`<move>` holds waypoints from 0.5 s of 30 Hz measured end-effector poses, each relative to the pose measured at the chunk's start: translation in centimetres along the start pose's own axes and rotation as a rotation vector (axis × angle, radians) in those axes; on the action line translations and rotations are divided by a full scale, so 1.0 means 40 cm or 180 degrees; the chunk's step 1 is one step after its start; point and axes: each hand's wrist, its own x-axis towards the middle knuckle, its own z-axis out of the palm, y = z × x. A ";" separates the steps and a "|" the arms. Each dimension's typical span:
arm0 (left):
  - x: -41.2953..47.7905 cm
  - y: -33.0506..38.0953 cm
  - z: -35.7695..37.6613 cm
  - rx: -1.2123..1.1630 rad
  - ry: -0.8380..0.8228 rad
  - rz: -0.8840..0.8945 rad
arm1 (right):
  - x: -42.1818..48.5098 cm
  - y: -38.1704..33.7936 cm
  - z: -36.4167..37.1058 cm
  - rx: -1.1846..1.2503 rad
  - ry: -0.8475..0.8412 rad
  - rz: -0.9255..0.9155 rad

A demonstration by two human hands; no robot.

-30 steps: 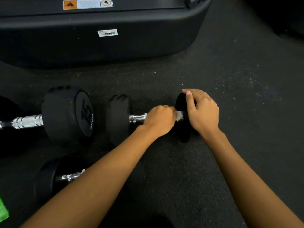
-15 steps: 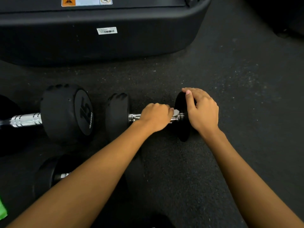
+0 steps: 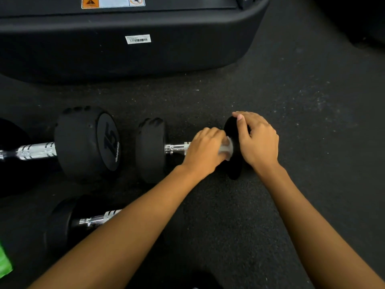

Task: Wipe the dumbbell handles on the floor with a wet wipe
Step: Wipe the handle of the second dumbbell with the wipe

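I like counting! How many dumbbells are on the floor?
3 dumbbells: the middle one, held by left hand and right hand; the one marked 15, at left; the nearest one, partly under the left forearm. Others may be hidden.

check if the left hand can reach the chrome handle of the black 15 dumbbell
Probably yes: that chrome handle lies uncovered, open from above, though the left hand grips a white wipe.
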 end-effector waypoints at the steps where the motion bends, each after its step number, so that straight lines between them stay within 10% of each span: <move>1: 0.001 0.008 0.008 0.0133 0.0089 0.0052 | 0.002 0.000 0.000 -0.0001 -0.0004 0.0002; 15: -0.020 0.012 0.044 0.0138 0.0599 0.0344 | 0.000 -0.004 0.000 0.0057 0.0034 0.0015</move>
